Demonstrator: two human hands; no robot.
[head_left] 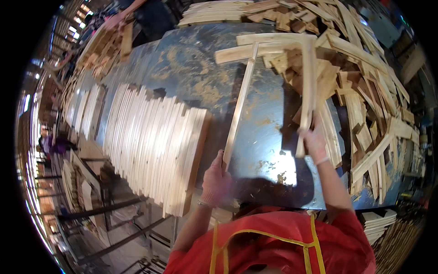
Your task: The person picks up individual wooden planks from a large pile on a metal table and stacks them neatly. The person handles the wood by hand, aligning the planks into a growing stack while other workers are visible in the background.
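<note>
My left hand (214, 185) is closed round the near end of a long, narrow wooden slat (240, 107), which slants away over the metal tabletop (187, 64). Farther right, my right hand (315, 145) grips the lower part of a wider wooden strip (308, 86), slightly blurred. That strip's far end overlaps two pale boards (228, 55) lying crosswise. Left of my left hand, a row of slats (155, 137) lies side by side, their near ends reaching past the table's edge.
A heap of loose offcuts and strips (365, 123) covers the table's right side. Stacked boards (212, 11) lie at the far edge. Another person's arm (125, 13) reaches to a wood pile (107, 50) at far left. A metal frame (109, 210) stands at lower left.
</note>
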